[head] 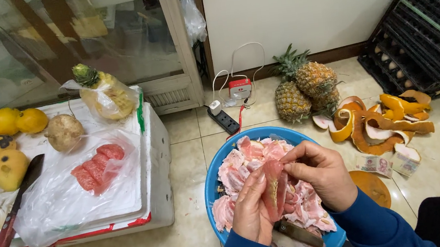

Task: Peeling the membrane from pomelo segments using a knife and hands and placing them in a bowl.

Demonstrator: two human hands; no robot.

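Pomelo segment (274, 189) held upright between both hands, over the blue basin (212, 179).
Long axis near-vertical; left hand (251, 213) cups it from left-below, right hand (321, 175) pinches its upper right edge. Small knife (300, 234) lies just below.

glossy blue plastic basin (212, 179); crinkled clear plastic bag (64, 194); smooth glazed floor tiles (186, 143).

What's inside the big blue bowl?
The blue bowl holds pink fruit membranes and peel scraps, with a knife lying on them. Both hands, left hand and right hand, cover the middle, so the bottom stays hidden.
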